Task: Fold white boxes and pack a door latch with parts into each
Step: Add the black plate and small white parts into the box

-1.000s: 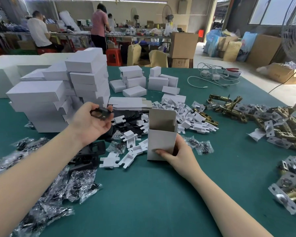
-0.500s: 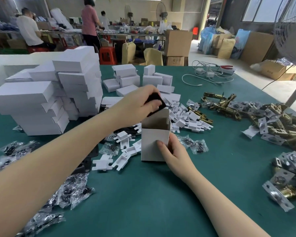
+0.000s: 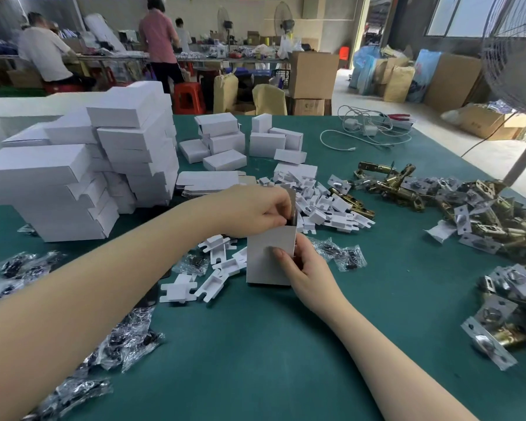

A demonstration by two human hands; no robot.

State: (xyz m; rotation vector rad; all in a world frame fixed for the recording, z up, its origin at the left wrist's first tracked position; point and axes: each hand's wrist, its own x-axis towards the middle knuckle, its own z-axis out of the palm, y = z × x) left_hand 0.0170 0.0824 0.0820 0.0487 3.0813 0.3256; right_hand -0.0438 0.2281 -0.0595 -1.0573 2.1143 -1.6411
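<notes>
from the head camera: a small white box [image 3: 269,259] stands upright on the green table [image 3: 255,360], its top open and its flap standing up behind the opening. the right hand [image 3: 305,270] grasps the box from the right side, thumb pressed on the front face and the other fingers wrapped behind it. the left hand [image 3: 255,211] sits over the open top with its fingers curled, pinching a dark part [image 3: 290,221] at the mouth of the box; most of that part is hidden by the fingers, so what it is cannot be told.

just left of the box lie loose white card inserts [image 3: 213,268], and more of them are heaped behind it. clear bags of dark small parts [image 3: 128,344] are scattered along the near left of the table, and a few lie just right of the box. brass door latches [image 3: 407,189] with silver plates are piled across the right side. a tall stack of closed white boxes [image 3: 104,165] stands at the left, with smaller boxes farther back. white cables [image 3: 365,132] lie at the far edge. people work at benches in the background.
</notes>
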